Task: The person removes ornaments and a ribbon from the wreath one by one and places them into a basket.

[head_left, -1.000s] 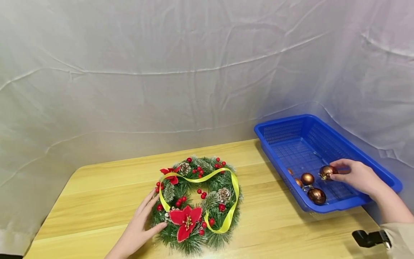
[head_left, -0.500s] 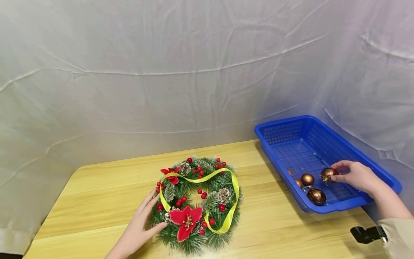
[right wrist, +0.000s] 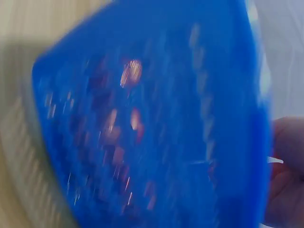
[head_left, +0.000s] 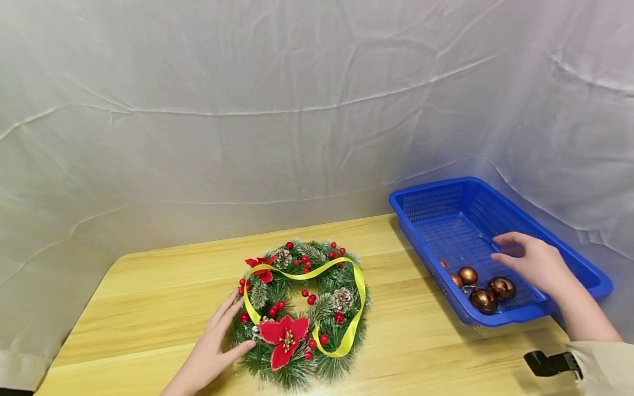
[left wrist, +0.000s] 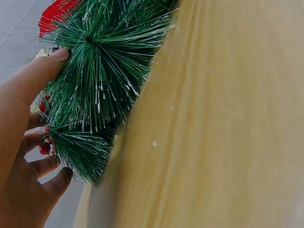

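Observation:
A green wreath [head_left: 292, 377] with red berries, pinecones and red poinsettias [head_left: 284, 340] lies on the table, a loose yellow ribbon [head_left: 360, 281] draped over it. My left hand [head_left: 213, 342] rests against its left edge, fingers spread, thumb on the needles [left wrist: 99, 80]. At right, my right hand [head_left: 537, 265] hovers over the blue basket [head_left: 525, 313], thumb and fingers apart around nothing. Below it, a shiny brown bauble [head_left: 502, 287] sits beside another dark bauble [head_left: 484, 301]. Smaller copper baubles [head_left: 468, 275] lie to their left. Motion blurs the right wrist view.
The light wooden table [head_left: 148, 308] runs back to a grey-white cloth wall [head_left: 247, 154]. Perforated sides and a raised rim enclose the basket, which stands by the cloth at right. A black wrist mount [head_left: 552, 363] sticks out from the right sleeve.
The right hand has let go of the brown bauble, which now lies next to the other large one. That hand has risen slightly. My left hand and the wreath stay put.

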`<state>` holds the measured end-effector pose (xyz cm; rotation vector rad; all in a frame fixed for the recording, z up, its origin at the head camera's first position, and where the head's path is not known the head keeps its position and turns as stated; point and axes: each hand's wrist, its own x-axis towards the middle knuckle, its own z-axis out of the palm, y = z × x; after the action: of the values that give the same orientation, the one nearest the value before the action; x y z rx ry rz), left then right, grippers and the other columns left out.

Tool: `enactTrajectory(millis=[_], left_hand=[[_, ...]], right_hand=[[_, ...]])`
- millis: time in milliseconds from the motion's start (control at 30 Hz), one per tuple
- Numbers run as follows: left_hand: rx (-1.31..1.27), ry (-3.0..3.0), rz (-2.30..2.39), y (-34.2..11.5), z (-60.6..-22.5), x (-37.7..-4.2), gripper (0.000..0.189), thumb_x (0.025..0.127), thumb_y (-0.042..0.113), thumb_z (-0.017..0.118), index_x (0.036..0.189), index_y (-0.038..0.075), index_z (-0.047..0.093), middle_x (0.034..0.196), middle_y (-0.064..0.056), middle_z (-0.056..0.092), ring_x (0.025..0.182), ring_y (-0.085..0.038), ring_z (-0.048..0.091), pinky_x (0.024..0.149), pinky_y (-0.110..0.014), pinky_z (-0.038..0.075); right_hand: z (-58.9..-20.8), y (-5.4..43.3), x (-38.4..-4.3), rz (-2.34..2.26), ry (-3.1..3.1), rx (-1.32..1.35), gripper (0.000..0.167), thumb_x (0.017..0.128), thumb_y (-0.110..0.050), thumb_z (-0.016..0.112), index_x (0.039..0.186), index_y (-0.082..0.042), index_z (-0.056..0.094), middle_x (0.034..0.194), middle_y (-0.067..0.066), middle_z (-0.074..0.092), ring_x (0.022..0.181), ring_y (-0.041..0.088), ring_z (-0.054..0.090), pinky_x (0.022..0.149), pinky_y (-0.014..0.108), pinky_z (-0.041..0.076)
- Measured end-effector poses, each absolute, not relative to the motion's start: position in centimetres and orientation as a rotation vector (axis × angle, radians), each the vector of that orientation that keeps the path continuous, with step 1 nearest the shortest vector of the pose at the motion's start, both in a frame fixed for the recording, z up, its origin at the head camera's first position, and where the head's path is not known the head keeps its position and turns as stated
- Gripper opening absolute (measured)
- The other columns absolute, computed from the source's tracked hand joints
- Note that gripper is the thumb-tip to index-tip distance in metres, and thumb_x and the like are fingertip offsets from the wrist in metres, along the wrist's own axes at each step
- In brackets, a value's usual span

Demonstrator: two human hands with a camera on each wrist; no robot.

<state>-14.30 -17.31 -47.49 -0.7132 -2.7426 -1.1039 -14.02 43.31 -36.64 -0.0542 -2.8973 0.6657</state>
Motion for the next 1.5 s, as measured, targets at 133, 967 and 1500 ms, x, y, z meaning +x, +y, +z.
enactTrajectory(millis=[133, 967, 1500], left_hand=[[-0.706, -2.746, -1.110, -17.3, -47.6, -14.3, 0.083, 0.083, 0.039, 0.073, 0.151, 0.020, 0.030, 0.159, 0.001, 0.012, 0.137, -0.042, 0.021, 0.092, -0.077, 0.026], [-0.700, -2.742, -1.117, -17.3, -47.6, -14.2, 0.080, 0.084, 0.039, 0.072, 0.150, 0.021, 0.031, 0.159, -0.002, 0.015, 0.137, -0.042, 0.021, 0.092, -0.077, 0.027], [-0.707, -2.732, -1.081, -17.4, -47.8, -14.3, 0.081, 0.083, 0.039, 0.072, 0.150, 0.019, 0.031, 0.158, -0.006, 0.017, 0.137, -0.041, 0.023, 0.092, -0.076, 0.027]], right_hand=[[-35.3, 39.5, -14.1, 0.707, -2.792, 0.056, 0.041, 0.090, -0.027, 0.068, 0.120, -0.001, 0.060, 0.113, 0.028, 0.062, 0.099, 0.046, 0.059, 0.074, 0.059, 0.048], [-38.9, 18.5, -20.1, 1.223, -2.663, 0.700, 0.030, 0.083, -0.012, 0.074, 0.112, -0.009, 0.068, 0.116, 0.002, 0.065, 0.109, 0.023, 0.058, 0.096, 0.045, 0.046], [-41.4, 16.5, -22.7, 0.865, -2.730, 0.758, 0.026, 0.078, -0.005, 0.077, 0.103, -0.008, 0.072, 0.107, 0.006, 0.068, 0.112, 0.031, 0.053, 0.100, 0.049, 0.040]])
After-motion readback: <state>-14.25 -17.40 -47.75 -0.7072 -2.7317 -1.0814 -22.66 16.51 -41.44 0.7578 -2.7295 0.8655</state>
